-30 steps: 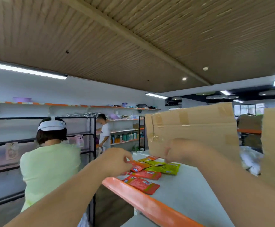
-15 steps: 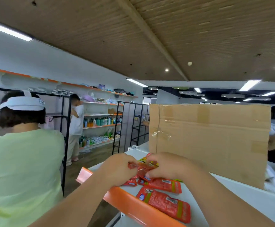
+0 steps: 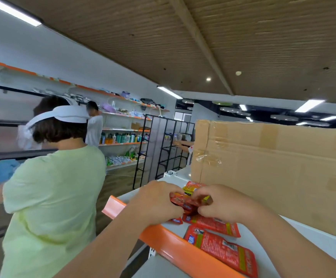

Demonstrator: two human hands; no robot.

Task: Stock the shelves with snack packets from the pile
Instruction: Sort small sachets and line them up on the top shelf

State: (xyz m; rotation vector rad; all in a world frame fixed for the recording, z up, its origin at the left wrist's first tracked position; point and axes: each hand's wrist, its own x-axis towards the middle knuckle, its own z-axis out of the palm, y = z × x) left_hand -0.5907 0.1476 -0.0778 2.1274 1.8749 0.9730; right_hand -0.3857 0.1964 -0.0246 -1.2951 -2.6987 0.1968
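Red snack packets lie on a white shelf [image 3: 271,263] with an orange front edge [image 3: 175,249]. My left hand [image 3: 159,201] and my right hand [image 3: 223,203] meet over the shelf, and both pinch a red snack packet [image 3: 183,199] between them. Under my hands lies another red packet [image 3: 213,223], and a third red packet [image 3: 223,249] lies nearest me by the orange edge. A yellow-and-orange packet [image 3: 193,186] peeks out behind my fingers. How many packets my hands hold is hidden.
A large taped cardboard box [image 3: 273,171] stands on the shelf right behind the packets. A person in a light green shirt [image 3: 51,197] stands close on my left. Black wire racks [image 3: 163,149] and stocked wall shelves [image 3: 123,141] fill the background, with another person there.
My view swung left and came closer to the shelf. My two hands came together over the packets and took hold of a red one. The packets on the shelf look nearer.
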